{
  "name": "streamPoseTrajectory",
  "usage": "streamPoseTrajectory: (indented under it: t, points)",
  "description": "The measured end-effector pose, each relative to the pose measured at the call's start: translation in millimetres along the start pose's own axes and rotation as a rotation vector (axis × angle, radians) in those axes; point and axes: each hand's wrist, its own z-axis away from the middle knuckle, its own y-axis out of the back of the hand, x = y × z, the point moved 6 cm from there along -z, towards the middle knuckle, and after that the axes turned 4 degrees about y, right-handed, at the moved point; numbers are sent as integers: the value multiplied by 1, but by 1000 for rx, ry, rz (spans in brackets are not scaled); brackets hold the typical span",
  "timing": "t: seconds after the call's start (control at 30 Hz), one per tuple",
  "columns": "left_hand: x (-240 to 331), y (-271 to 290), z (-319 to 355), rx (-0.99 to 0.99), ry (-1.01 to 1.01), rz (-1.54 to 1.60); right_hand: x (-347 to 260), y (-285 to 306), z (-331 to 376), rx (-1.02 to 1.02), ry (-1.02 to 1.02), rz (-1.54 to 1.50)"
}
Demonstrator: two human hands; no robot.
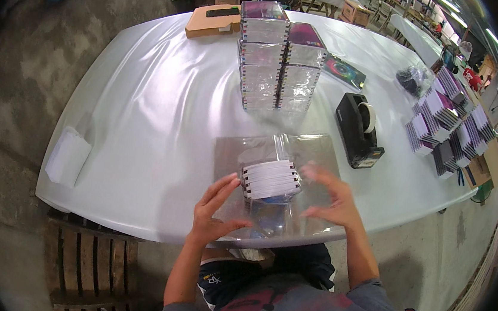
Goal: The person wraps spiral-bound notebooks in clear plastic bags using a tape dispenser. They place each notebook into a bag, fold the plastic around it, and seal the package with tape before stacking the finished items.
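Observation:
A stack of several thin, white-edged flat items [272, 180] with dark corners sits on a clear plastic sheet [232, 148] near the table's front edge. At its left side is my left hand [214, 209], thumb and fingers spread, fingertips close to the stack. On the other side my right hand [333, 198] is open too, its fingers apart and a little blurred. Neither hand holds anything that I can see. Whether the left fingertips touch the stack, I cannot tell. Behind the sheet stand tall piles of clear-wrapped bundles [264, 55] with dark, colourful tops.
A black tape dispenser [356, 130] stands right of the sheet. Several purple-and-white stacks [444, 123] fill the table's right end. A white packet [69, 157] lies at far left, a cardboard box [204, 24] at the back. A wooden pallet [89, 260] is below left.

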Motion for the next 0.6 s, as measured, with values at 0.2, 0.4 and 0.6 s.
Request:
streamPoseTrajectory:
  t: [0.2,0.4,0.6]
  points:
    - [8,-3,-6,-142,-61,-198,-17,-31,-29,-358,203,233]
    - [45,-16,-34,-327,-112,-543,-25,-34,-36,-531,173,372]
    - [63,-26,-44,-440,-167,-733,-40,-10,-45,-435,330,-147]
